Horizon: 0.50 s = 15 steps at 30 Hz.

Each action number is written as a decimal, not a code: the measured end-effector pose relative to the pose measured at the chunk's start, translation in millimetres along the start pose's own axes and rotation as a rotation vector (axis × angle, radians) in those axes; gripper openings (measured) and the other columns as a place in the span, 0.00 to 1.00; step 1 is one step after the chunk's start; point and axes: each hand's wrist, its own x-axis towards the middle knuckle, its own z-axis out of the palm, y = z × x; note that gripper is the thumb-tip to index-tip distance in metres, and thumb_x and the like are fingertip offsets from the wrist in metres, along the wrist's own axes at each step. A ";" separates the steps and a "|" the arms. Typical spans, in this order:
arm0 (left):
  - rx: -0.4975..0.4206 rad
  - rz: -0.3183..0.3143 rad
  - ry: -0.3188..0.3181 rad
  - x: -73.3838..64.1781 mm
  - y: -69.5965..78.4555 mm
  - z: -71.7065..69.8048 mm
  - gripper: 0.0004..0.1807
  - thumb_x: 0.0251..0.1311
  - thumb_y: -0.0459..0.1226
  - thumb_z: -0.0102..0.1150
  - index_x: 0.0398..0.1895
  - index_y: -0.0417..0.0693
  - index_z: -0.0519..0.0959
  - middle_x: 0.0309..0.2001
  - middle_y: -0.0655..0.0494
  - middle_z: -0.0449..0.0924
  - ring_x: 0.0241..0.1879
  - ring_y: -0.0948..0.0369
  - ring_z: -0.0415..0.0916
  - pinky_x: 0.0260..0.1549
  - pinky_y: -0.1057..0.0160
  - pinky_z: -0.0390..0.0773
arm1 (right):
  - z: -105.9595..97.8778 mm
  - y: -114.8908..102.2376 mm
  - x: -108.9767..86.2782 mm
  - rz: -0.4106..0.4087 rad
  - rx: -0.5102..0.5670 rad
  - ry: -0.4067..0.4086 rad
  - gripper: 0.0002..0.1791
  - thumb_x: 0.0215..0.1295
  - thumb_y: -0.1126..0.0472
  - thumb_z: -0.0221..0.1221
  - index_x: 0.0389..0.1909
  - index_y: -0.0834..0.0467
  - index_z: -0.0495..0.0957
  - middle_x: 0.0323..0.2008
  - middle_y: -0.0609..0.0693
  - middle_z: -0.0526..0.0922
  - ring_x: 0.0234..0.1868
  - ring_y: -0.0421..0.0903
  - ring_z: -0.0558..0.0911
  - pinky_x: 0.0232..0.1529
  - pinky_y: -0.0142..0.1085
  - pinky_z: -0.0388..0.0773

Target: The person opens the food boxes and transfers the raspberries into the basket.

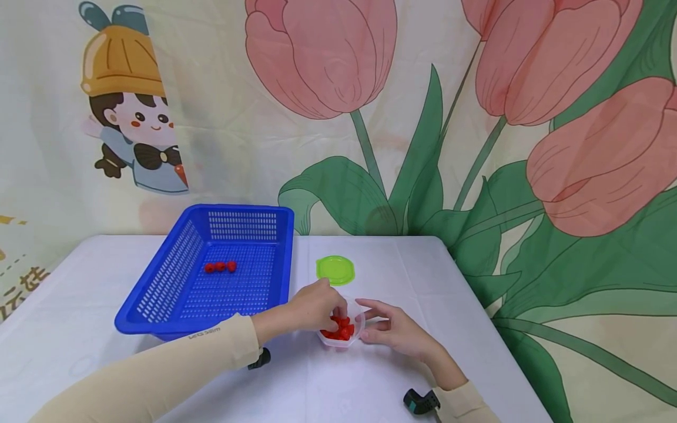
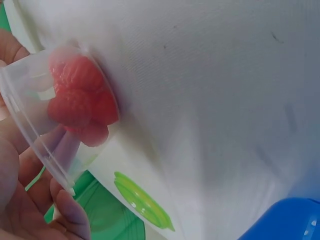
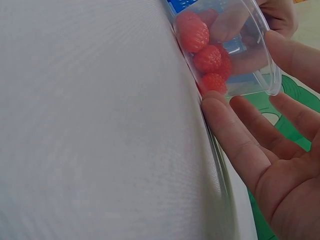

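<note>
A small clear plastic container (image 1: 361, 322) stands on the white table with several red raspberries (image 2: 75, 107) in its bottom. My left hand (image 1: 319, 306) reaches down over its rim, with fingers inside among the berries; whether they pinch one is hard to make out. From the right side, my right hand (image 1: 394, 330) touches the container's wall and rim with spread, fairly straight fingers. One of its fingertips (image 3: 214, 102) rests low by the container's base. Behind the container lies a green lid (image 1: 335, 269). Three more raspberries (image 1: 220, 267) sit in a row inside the blue basket (image 1: 290, 247).
The large blue basket is to the left of the container, under and beyond my left forearm. A white cloth covers the table (image 1: 391, 264), whose right edge slopes down past my right hand. Behind it hangs a backdrop (image 1: 227, 117) printed with tulips and a cartoon figure.
</note>
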 end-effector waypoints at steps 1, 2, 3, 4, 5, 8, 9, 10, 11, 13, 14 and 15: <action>0.001 -0.002 0.005 0.2 -0.2 0.9 0.06 0.56 0.33 0.79 0.35 0.51 0.92 0.32 0.58 0.89 0.42 0.57 0.72 0.35 0.63 0.78 | -0.1 0.2 0.1 0.000 0.000 0.001 0.38 0.70 0.55 0.71 0.79 0.47 0.68 0.62 0.56 0.82 0.57 0.53 0.87 0.60 0.46 0.84; 0.003 -0.002 0.011 0.5 -0.4 1.9 0.06 0.55 0.33 0.80 0.35 0.51 0.92 0.32 0.59 0.88 0.42 0.58 0.72 0.36 0.63 0.77 | -0.2 0.3 0.1 0.000 0.002 0.002 0.38 0.70 0.55 0.71 0.79 0.47 0.68 0.62 0.56 0.82 0.57 0.53 0.87 0.60 0.46 0.84; 0.008 -0.006 0.017 0.7 -0.6 2.9 0.06 0.55 0.33 0.80 0.34 0.51 0.92 0.31 0.59 0.88 0.42 0.58 0.72 0.36 0.63 0.77 | -0.3 0.6 0.2 0.001 0.004 0.002 0.38 0.70 0.55 0.71 0.79 0.47 0.69 0.63 0.56 0.82 0.57 0.53 0.87 0.60 0.46 0.84; 0.009 -0.008 0.022 0.8 -0.7 3.9 0.06 0.55 0.33 0.80 0.34 0.51 0.92 0.31 0.60 0.88 0.42 0.59 0.72 0.36 0.63 0.76 | -0.4 0.8 0.2 0.000 0.005 0.002 0.38 0.70 0.56 0.71 0.79 0.47 0.69 0.63 0.56 0.82 0.56 0.53 0.87 0.60 0.46 0.84; 0.012 -0.009 0.028 0.9 -1.0 4.8 0.06 0.55 0.33 0.80 0.34 0.52 0.92 0.31 0.60 0.88 0.42 0.59 0.72 0.36 0.63 0.76 | -0.4 0.8 0.2 0.001 0.008 0.002 0.38 0.70 0.56 0.71 0.79 0.47 0.69 0.63 0.57 0.82 0.56 0.53 0.87 0.60 0.46 0.84; 0.015 -0.018 0.042 0.5 -1.2 7.1 0.06 0.55 0.33 0.80 0.34 0.53 0.92 0.31 0.61 0.87 0.42 0.59 0.71 0.35 0.65 0.76 | -0.6 1.1 0.3 0.001 0.009 0.002 0.38 0.70 0.56 0.71 0.79 0.47 0.69 0.63 0.57 0.82 0.56 0.53 0.87 0.60 0.46 0.84; 0.017 -0.022 0.045 0.4 -1.2 7.6 0.06 0.55 0.33 0.79 0.34 0.53 0.92 0.30 0.62 0.87 0.41 0.59 0.71 0.34 0.65 0.76 | -0.6 1.4 0.4 0.000 0.007 0.003 0.38 0.70 0.56 0.71 0.79 0.47 0.69 0.63 0.57 0.82 0.56 0.53 0.87 0.60 0.46 0.84; 0.018 -0.025 0.048 0.3 -1.1 8.0 0.06 0.55 0.33 0.79 0.34 0.53 0.92 0.30 0.62 0.87 0.41 0.59 0.70 0.33 0.65 0.76 | -0.5 1.5 0.5 0.000 0.004 0.003 0.38 0.70 0.56 0.71 0.79 0.47 0.69 0.63 0.56 0.82 0.56 0.53 0.87 0.60 0.46 0.84; 0.016 -0.028 0.050 0.1 -0.9 8.0 0.06 0.55 0.33 0.79 0.34 0.53 0.92 0.30 0.62 0.87 0.41 0.59 0.70 0.33 0.65 0.76 | -0.5 1.6 0.6 -0.002 0.001 0.004 0.38 0.70 0.56 0.71 0.79 0.47 0.69 0.63 0.56 0.82 0.56 0.53 0.87 0.60 0.46 0.84; 0.011 -0.030 0.053 -0.1 -0.4 7.9 0.06 0.55 0.33 0.79 0.33 0.52 0.92 0.30 0.62 0.86 0.41 0.59 0.70 0.33 0.65 0.76 | -0.4 1.6 0.7 -0.004 -0.002 0.004 0.38 0.70 0.55 0.71 0.79 0.47 0.69 0.63 0.56 0.82 0.56 0.54 0.87 0.60 0.46 0.84; 0.007 -0.029 0.055 -0.3 -0.2 7.5 0.06 0.55 0.33 0.79 0.33 0.52 0.92 0.30 0.61 0.87 0.41 0.59 0.70 0.33 0.65 0.77 | -0.4 1.6 0.7 -0.004 -0.003 0.003 0.38 0.70 0.55 0.71 0.79 0.47 0.69 0.63 0.56 0.82 0.57 0.54 0.87 0.60 0.46 0.84; 0.000 -0.027 0.056 -0.5 -0.1 7.2 0.05 0.55 0.33 0.80 0.33 0.51 0.92 0.30 0.61 0.87 0.41 0.59 0.70 0.33 0.66 0.77 | -0.4 1.6 0.8 -0.004 -0.002 0.001 0.38 0.70 0.55 0.71 0.79 0.47 0.69 0.63 0.56 0.82 0.57 0.54 0.87 0.60 0.46 0.84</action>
